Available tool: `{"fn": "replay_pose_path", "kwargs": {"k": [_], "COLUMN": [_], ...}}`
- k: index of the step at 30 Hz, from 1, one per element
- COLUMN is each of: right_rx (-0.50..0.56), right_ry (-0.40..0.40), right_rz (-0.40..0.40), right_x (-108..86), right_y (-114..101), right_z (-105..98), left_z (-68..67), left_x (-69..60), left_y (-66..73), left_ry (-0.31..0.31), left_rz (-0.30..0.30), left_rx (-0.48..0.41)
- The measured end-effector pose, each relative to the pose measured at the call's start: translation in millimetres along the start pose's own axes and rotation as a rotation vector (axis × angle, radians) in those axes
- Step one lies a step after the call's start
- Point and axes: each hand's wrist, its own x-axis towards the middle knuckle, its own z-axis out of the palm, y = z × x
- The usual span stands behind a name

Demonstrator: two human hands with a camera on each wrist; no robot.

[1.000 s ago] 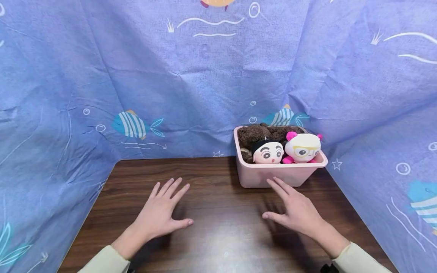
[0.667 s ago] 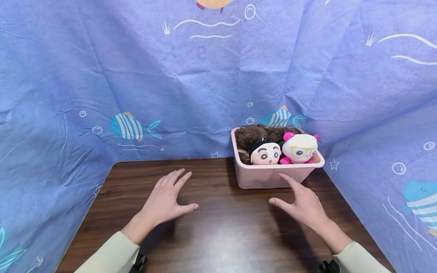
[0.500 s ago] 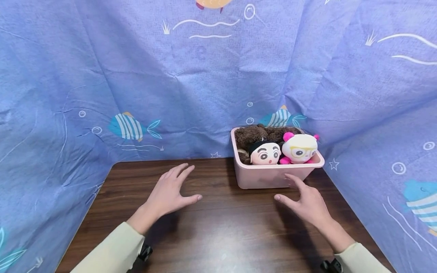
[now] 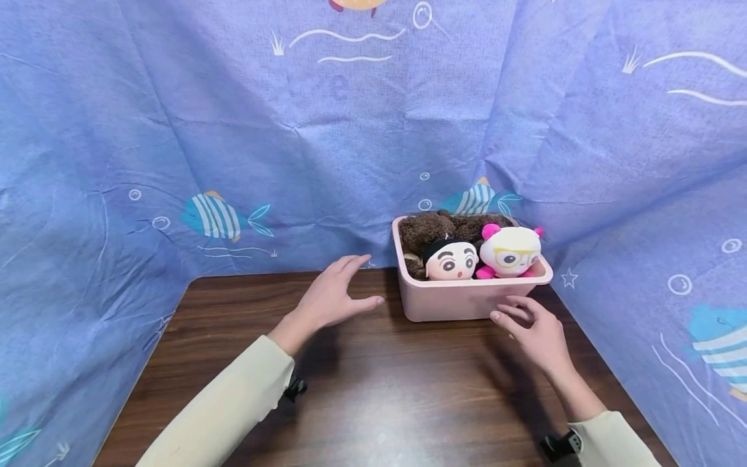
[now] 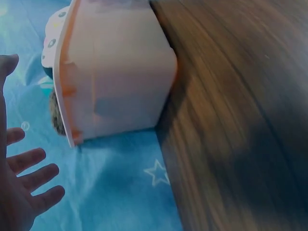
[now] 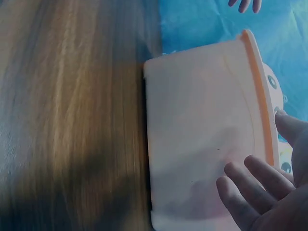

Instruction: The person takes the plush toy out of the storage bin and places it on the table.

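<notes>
A pink plastic bin point(image 4: 455, 301) stands at the back right of the table. In it sit a round-headed doll point(image 4: 452, 263) with black hair, a white-and-pink panda plush point(image 4: 511, 250) with yellow glasses, and a dark brown furry plush point(image 4: 426, 230) behind them. My left hand point(image 4: 332, 295) is raised left of the bin, fingers extended and thumb spread, apart from it. My right hand point(image 4: 539, 331) hovers before the bin's front right, fingers slightly bent, holding nothing. Both the left wrist view's bin point(image 5: 115, 72) and the right wrist view's bin point(image 6: 202, 110) show bare outer walls.
A brown wood-grain table point(image 4: 373, 383) lies below. Blue cloth point(image 4: 327, 162) printed with fish hangs close around its back and sides. Dark wrist devices point(image 4: 294, 389) sit at the cuffs of pale green sleeves.
My left hand has moved right and away from me toward the bin's left side. My right hand has shifted right, its fingers drawn in a little. The bin stays put.
</notes>
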Motion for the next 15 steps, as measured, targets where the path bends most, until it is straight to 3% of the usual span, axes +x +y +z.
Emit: {"fn": "replay_pose_path", "kwargs": {"k": [10,15], "right_rx": [0.554,0.686], "right_ry": [-0.017,-0.018], "right_rz": [0.288,0.392], "right_x": [12.7,17.6], "right_y": [-3.0,-2.5], "right_z": [-2.7,-3.8], "left_z": [9.4,14.1], "left_x": [56.0,78.7], "left_y": [36.2,54.0], "left_ry": [-0.047,-0.060], "left_rz": [-0.020,-0.012], "left_rx": [-0.127,-0.226]}}
